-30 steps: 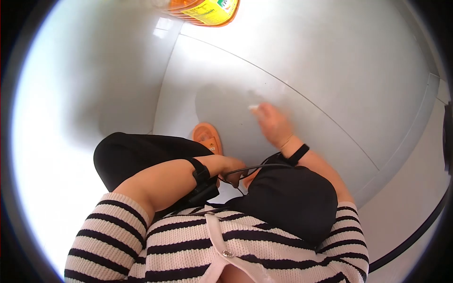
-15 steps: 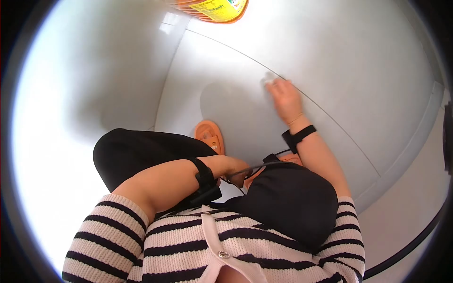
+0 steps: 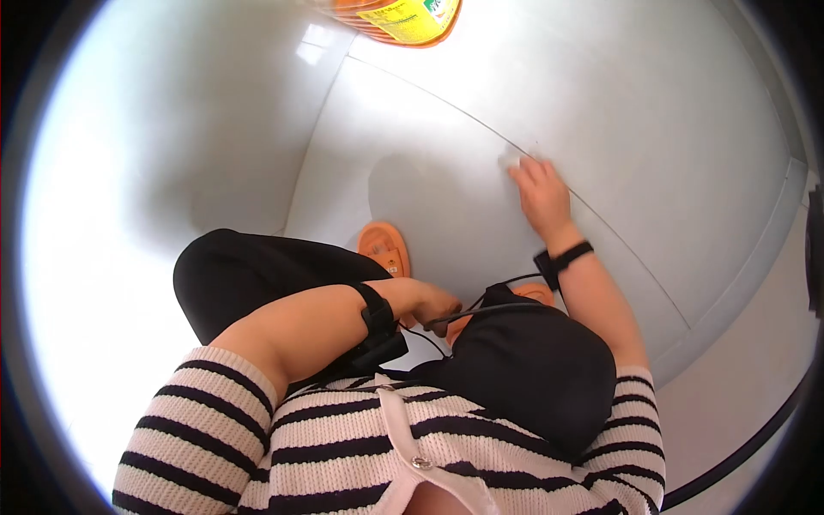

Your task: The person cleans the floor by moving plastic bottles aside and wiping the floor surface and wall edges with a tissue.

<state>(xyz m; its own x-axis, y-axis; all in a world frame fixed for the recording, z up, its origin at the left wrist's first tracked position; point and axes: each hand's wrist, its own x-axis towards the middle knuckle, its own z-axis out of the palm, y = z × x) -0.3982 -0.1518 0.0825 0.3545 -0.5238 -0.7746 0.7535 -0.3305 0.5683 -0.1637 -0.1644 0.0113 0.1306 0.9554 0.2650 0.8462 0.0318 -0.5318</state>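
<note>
My right hand (image 3: 545,197) is low over the pale floor, its fingers bent down together. A small whitish wad (image 3: 513,160), blurred, shows at its fingertips against the floor; its material is unclear. Between my knees hangs my left hand (image 3: 429,305), fingers curled downward and partly in shadow. A dark cable (image 3: 498,309) crosses by those fingers; whether they grip it or something else is hidden. Each wrist wears a black strap; the right one (image 3: 568,256) carries a small black box.
Pale floor tiles (image 3: 429,120) have thin dark seams. At the top stands an orange container with a yellow label (image 3: 412,21). Orange slippers (image 3: 382,245) are under me, beside my black-clad knees (image 3: 532,369). A wall base (image 3: 794,184) runs along the right, with a black cable (image 3: 738,451) nearby.
My right hand has shifted slightly right and toward me in the view, with the whitish wad still at its fingertips. My left hand has barely moved; the cable beside it lies a little differently.
</note>
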